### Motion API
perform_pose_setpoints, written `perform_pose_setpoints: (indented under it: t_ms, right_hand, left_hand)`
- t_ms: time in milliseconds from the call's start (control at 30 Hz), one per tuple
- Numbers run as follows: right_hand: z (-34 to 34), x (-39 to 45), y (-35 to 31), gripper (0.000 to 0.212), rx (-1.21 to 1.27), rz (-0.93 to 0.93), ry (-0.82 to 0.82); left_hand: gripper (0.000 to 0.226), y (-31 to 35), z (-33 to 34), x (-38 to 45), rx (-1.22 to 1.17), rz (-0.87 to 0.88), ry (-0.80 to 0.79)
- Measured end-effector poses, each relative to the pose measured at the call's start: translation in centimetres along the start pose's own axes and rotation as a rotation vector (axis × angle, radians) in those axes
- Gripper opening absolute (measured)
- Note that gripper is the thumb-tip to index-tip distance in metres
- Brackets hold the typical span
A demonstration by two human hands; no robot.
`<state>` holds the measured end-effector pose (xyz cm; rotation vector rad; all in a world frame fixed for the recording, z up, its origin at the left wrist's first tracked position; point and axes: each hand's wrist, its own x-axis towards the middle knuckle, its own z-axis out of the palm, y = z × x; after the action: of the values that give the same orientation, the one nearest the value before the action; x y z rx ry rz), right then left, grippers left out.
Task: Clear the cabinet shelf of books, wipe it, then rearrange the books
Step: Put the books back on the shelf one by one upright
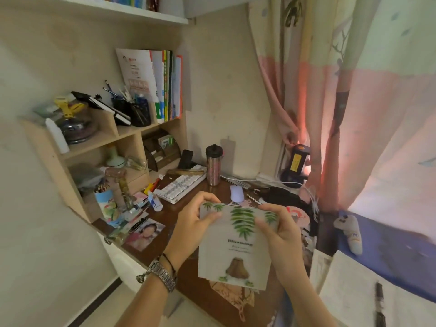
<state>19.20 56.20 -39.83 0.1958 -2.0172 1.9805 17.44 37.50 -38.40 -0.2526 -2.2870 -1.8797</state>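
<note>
You held a notebook [236,244] over the front edge of the desk [179,232], its leaf-print cover facing you. Your left hand [193,223] gripped its upper left corner, thumb on the cover and fingers curled over the top edge. Your right hand [280,234] pinched the upper right corner the same way, thumb in front and fingers behind. The notebook hung upright between the two hands, touching nothing else that I could see.

As for progress, I judged the task to be far from finished. A row of books [162,86] stood upright at the right end of the cabinet's [77,147] upper shelf, leaning against the side panel. Beside them on that shelf sat a pen cup [139,112], a black-covered pad [111,109] lying tilted, and a dark bowl [75,128] near the left end. The compartments beneath were crowded too, with a small organiser [160,149] and a pale vase [114,158]. No cloth showed anywhere, so wiping did not look started. Whether the notebook came off the shelf or was about to go onto it, I could not tell.

The desk itself carried a keyboard [181,185] near the cabinet, a flask [213,166] toward the back edge, a mouse [237,193] and a photo [144,234] at the left front corner. Open paper with a pen [379,303] lay at the far right, off the desk.
</note>
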Motion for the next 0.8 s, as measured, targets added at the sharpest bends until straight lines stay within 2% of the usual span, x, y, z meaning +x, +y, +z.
perform_pose_setpoints:
  t_ms: [300, 500, 667, 800]
  right_hand:
    - [1.2, 6.6, 4.6, 0.021, -0.042, 0.058, -0.086]
    - [1.9, 11.1, 5.4, 0.036, -0.072, 0.084, -0.114]
    - [2.5, 14.1, 5.5, 0.022, -0.013, 0.078, -0.124]
    - [3.3, 16.5, 5.0, 0.021, 0.019, 0.056, -0.133]
  left_hand:
    - [0.014, -4.0, -0.1, 5.6, 0.114, -0.082, 0.084]
    - [0.012, -4.2, 0.1, 9.2, 0.094, -0.099, 0.129]
    - [0.011, -4.0, -0.1, 11.7, 0.1, -0.098, 0.151]
    - [0.012, -3.6, -0.7, 13.8, 0.093, -0.047, 0.172]
